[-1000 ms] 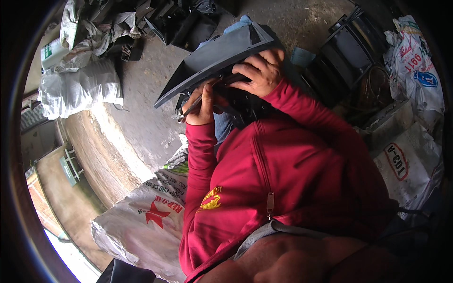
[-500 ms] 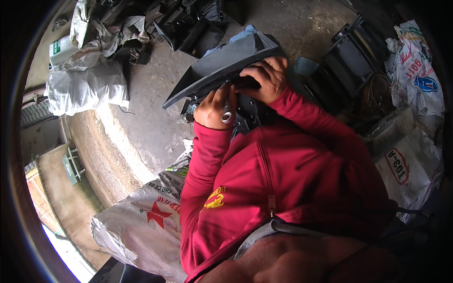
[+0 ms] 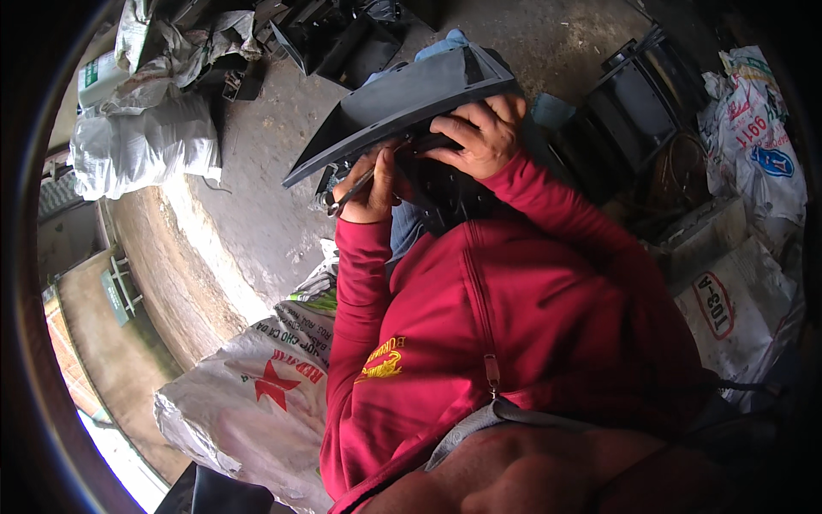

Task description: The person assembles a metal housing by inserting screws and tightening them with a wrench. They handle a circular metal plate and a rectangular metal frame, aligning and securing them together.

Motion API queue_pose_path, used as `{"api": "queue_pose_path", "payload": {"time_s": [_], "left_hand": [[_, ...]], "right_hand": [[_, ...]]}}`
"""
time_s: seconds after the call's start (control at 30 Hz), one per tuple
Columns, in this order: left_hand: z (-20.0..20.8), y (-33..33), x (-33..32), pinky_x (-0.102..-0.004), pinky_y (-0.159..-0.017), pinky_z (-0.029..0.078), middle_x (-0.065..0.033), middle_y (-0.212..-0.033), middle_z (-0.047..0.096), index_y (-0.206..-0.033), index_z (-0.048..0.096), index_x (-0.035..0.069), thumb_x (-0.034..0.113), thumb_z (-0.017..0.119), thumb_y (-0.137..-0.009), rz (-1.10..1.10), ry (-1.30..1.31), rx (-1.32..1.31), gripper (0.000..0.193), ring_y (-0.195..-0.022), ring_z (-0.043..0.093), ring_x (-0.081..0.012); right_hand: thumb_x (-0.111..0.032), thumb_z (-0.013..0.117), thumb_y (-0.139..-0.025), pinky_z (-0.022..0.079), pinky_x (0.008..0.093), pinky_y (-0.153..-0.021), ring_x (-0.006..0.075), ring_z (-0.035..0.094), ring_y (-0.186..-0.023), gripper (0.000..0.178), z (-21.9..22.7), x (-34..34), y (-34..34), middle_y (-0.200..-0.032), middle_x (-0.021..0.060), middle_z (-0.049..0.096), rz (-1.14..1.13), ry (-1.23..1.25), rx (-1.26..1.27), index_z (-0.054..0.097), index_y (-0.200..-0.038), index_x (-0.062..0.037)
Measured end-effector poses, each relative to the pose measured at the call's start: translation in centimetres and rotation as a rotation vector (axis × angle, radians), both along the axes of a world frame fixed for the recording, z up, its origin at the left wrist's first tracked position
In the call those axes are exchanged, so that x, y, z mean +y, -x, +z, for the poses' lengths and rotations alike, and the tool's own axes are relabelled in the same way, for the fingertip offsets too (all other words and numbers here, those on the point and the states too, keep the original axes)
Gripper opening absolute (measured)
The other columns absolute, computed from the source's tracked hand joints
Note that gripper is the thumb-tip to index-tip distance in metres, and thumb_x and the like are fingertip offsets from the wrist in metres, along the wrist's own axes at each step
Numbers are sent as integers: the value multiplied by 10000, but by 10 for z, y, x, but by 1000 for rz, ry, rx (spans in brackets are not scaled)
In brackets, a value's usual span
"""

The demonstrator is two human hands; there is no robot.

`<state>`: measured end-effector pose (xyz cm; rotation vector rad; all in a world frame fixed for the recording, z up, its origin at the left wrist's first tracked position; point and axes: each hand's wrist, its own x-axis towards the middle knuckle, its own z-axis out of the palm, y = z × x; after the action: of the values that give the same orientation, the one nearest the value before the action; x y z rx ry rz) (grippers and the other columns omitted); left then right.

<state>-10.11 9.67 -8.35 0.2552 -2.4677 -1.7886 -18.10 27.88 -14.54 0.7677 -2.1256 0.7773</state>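
A dark grey, tray-like metal part (image 3: 398, 101) with a flanged rim is tilted in front of me, its underside toward me. In my left hand (image 3: 370, 187) is a slim metal spanner (image 3: 352, 190), held between thumb and fingers. Its ring end sticks out at the lower left, while the other end is hidden under the part. My right hand (image 3: 481, 137) is closed on the near right edge of the part, fingers bent, their tips partly hidden below the rim. Black hardware with small holes (image 3: 441, 193) lies beneath, mostly in shadow.
Several black metal parts (image 3: 360, 51) lie on the concrete floor (image 3: 265, 146) ahead. More black housings (image 3: 638, 107) stand at the right beside white printed sacks (image 3: 766, 128). A large white sack (image 3: 248, 411) sits near my left elbow, and a plastic-wrapped bundle (image 3: 145, 146) lies far left.
My left hand has turned and shifted left, swinging the spanner's ring end outward to the lower left. My right hand stays on the part's edge. The view has shifted slightly.
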Motion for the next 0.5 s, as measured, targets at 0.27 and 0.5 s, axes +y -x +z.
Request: {"api": "queue_pose_path", "payload": {"time_s": [0.27, 0.5], "left_hand": [[10, -8, 1, -251, -492, 488, -116, -707, 695, -1052, 684, -36, 225, 604, -976, 138, -25, 230, 284, -555, 640, -146], [25, 8, 21, -387, -556, 538, -129, -769, 682, -898, 682, 70, 161, 674, -861, -41, 882, 430, 98, -660, 687, -302]], "right_hand": [[-527, 828, -594, 339, 417, -850, 178, 488, -946, 414, 4, 2, 0, -888, -112, 557, 15, 5, -30, 671, -901, -298], [-496, 806, -619, 342, 409, -847, 171, 515, -911, 401, 9, -1, 1, -902, -106, 585, 29, 30, -18, 675, -927, -275]]}}
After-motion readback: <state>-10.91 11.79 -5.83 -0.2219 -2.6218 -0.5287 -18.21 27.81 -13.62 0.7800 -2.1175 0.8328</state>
